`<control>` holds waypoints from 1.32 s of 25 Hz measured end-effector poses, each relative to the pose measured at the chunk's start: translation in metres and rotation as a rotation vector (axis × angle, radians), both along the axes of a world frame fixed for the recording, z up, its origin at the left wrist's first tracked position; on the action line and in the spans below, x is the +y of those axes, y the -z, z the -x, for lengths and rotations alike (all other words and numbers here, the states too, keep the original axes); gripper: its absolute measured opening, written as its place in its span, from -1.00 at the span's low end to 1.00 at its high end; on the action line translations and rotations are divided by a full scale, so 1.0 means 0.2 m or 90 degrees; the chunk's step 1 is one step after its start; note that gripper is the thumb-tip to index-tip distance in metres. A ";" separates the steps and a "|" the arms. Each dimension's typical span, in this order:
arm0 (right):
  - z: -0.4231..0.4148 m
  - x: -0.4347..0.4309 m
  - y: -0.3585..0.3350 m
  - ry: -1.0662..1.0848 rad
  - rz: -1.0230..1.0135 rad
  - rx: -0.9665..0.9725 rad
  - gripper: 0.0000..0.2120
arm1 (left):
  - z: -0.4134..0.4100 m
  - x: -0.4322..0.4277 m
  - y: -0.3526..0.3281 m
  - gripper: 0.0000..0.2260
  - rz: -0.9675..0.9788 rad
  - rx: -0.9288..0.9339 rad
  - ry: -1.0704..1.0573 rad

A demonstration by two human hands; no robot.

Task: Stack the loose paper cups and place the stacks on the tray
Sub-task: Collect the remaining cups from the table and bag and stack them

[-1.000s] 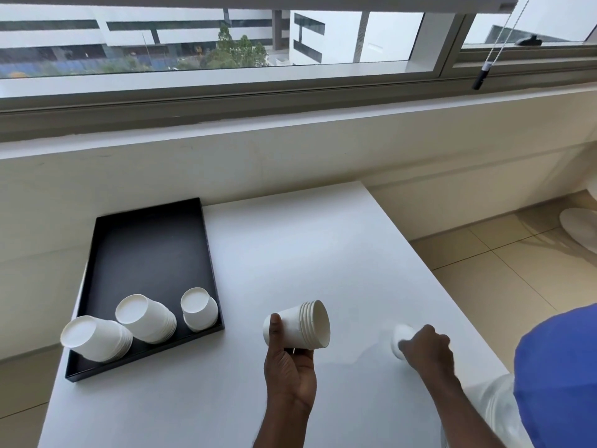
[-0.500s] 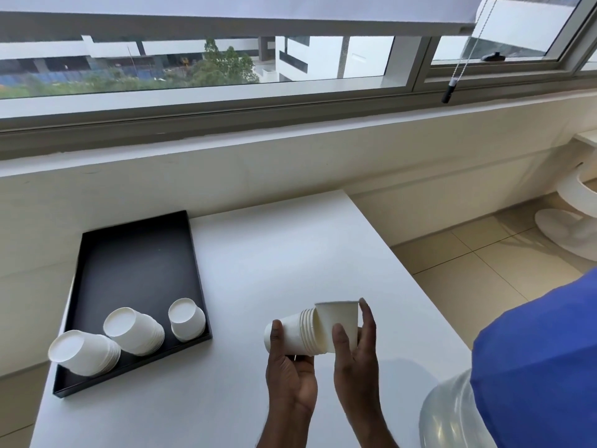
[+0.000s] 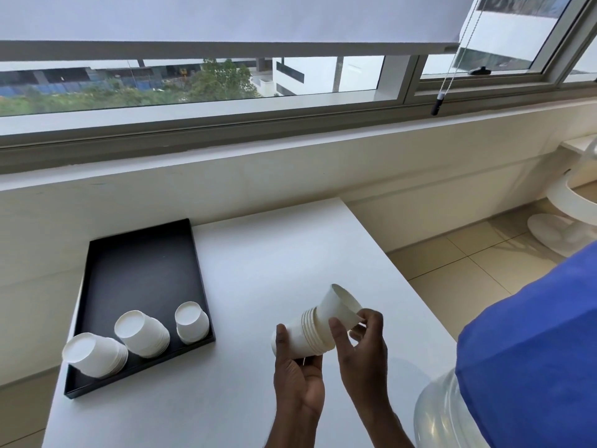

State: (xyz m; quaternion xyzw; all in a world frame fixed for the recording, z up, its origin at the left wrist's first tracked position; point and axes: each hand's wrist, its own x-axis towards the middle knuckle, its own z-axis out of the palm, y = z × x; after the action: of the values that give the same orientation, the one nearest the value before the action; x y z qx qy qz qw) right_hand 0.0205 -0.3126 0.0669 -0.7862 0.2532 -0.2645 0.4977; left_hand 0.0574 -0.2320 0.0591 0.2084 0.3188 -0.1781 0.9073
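Note:
My left hand [image 3: 298,379] grips a stack of white paper cups [image 3: 302,336] lying sideways above the white table [image 3: 274,253]. A single white cup [image 3: 340,307] is pushed partway into the stack's open end, and my right hand [image 3: 361,347] holds it by its rim with thumb and fingers. On the black tray [image 3: 142,266] at the table's left stand three upside-down stacks of cups: one at the front left [image 3: 93,352], one in the middle [image 3: 140,333] and a shorter one on the right [image 3: 192,321].
The tray's far half is bare. A wall and window sill run behind the table. A clear plastic water bottle [image 3: 442,415] stands at the lower right beside my blue sleeve [image 3: 529,350]. A white stool [image 3: 562,227] stands on the tiled floor to the right.
My right hand picked a single cup off the table at the right, brought it to the stack in my left hand and has pushed it partway into the stack's mouth.

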 end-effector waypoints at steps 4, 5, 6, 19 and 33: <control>0.04 0.07 0.05 -0.170 0.092 0.093 -0.35 | 0.01 0.00 -0.03 -0.47 0.041 0.012 0.051; 0.05 0.07 0.06 -0.219 0.103 0.131 -0.22 | 0.01 0.01 -0.03 -0.47 0.044 0.001 0.060; 0.06 0.06 0.07 -0.256 0.128 0.165 -0.14 | 0.01 0.03 -0.02 -0.46 0.039 -0.013 0.058; 0.33 0.07 -0.03 -0.189 0.078 0.083 -0.21 | 0.23 0.28 0.14 -0.50 -0.010 -0.137 0.297; 1.11 0.22 -0.05 -0.082 0.147 0.216 -0.26 | 0.92 0.41 0.27 -0.47 -0.405 -0.521 0.638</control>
State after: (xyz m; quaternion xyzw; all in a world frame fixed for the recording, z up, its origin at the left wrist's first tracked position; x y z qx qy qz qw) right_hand -0.2019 -0.2690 0.0763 -0.8858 0.2508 -0.1236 0.3703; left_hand -0.1272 -0.1509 0.0047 0.6339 -0.1444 -0.3794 0.6583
